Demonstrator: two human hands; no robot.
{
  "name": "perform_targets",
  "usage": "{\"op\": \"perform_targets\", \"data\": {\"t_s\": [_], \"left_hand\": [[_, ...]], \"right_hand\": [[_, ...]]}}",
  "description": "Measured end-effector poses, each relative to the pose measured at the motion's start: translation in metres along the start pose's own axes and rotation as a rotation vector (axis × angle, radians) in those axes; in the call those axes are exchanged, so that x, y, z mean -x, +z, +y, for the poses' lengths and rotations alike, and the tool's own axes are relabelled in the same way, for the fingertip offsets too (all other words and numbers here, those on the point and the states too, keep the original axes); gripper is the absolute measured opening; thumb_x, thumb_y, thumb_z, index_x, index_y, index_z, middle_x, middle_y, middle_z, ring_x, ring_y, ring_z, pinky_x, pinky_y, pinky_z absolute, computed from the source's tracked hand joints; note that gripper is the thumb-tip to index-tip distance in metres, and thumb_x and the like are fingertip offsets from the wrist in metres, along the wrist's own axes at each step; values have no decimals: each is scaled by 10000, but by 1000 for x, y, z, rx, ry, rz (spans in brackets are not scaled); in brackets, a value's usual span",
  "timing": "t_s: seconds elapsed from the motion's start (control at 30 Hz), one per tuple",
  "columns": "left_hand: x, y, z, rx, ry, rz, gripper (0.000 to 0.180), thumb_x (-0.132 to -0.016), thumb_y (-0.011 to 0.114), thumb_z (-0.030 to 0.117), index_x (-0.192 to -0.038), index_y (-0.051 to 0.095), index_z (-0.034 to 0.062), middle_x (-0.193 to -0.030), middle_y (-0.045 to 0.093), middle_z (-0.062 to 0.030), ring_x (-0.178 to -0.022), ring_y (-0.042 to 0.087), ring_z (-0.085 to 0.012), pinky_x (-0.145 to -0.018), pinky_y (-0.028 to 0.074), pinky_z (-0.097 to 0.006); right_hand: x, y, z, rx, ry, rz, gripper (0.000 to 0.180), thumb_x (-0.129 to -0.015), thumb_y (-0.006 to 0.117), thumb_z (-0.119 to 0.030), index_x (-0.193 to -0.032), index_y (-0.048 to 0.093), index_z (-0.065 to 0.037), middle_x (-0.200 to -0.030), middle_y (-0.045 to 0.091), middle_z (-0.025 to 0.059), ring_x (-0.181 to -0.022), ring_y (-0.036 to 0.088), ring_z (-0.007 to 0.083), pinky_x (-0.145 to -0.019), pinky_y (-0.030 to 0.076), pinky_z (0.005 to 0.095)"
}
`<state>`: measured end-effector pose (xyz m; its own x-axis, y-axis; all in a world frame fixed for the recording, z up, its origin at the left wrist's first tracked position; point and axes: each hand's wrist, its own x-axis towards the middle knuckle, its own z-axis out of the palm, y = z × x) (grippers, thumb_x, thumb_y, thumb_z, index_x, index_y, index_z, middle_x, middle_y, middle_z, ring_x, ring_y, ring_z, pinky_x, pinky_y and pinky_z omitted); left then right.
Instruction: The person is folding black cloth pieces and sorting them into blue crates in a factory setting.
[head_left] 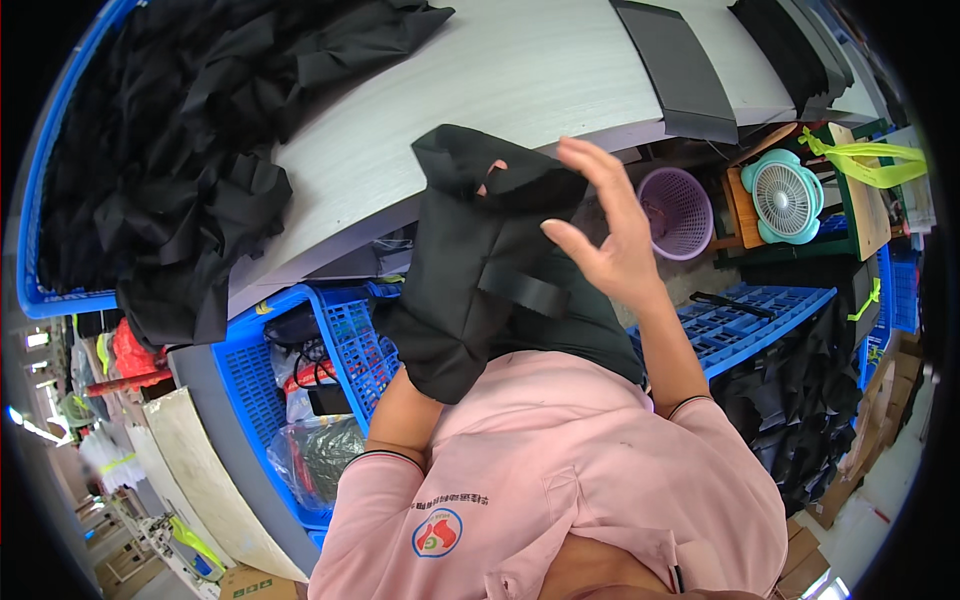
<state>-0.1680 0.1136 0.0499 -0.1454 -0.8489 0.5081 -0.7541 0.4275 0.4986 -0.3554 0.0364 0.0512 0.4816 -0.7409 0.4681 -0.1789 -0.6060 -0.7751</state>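
Note:
A sewn black fabric piece [455, 250], bag-like with a short strap loop [525, 292], hangs in front of my body at the table's near edge. It covers my left forearm and most of my left hand [494, 176], whose fingertips show at a fold near its top. That hand holds the fabric up from within or behind; which of the two I cannot tell. Just right of the fabric, my right hand [615, 235] is raised and open, thumb and fingers apart, holding nothing.
Black fabric pieces [190, 150] heap over a blue crate on the grey-white table [500, 65]. Flat dark panels [680, 70] lie far right. Below stand blue baskets [345, 345], a purple bin [675, 212], a turquoise fan [787, 197] and a blue crate lid or rack [750, 320].

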Motion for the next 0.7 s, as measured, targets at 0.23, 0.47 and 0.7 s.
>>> {"op": "perform_targets", "data": {"t_s": [0.23,0.47,0.7], "left_hand": [[-16,13,-10,1562,-1063,243,440,-989,552,210,-1400,471,76,-1324,570,-104,-1250,524,-266,-1020,432,-388],[28,25,-66,1617,-1187,384,446,-989,552,187,-1409,466,65,-1291,586,-88,-1211,537,-231,-992,437,-344],[3,38,-75,1203,-886,281,420,-1011,533,172,-1393,478,6,-1256,610,-76,-1139,578,-153,-944,469,-276]], "right_hand": [[-7,5,12,66,-58,-212,200,-792,713,-14,-989,692,-36,-1172,647,94,-1146,587,282,-961,458,380],[-46,-40,23,-241,-89,-338,227,-832,733,-148,-760,591,14,-1133,622,85,-1066,578,232,-995,421,358],[-140,-17,88,-291,43,114,190,-956,628,-149,-1037,661,20,-1212,573,106,-937,665,184,-806,495,272]]}}
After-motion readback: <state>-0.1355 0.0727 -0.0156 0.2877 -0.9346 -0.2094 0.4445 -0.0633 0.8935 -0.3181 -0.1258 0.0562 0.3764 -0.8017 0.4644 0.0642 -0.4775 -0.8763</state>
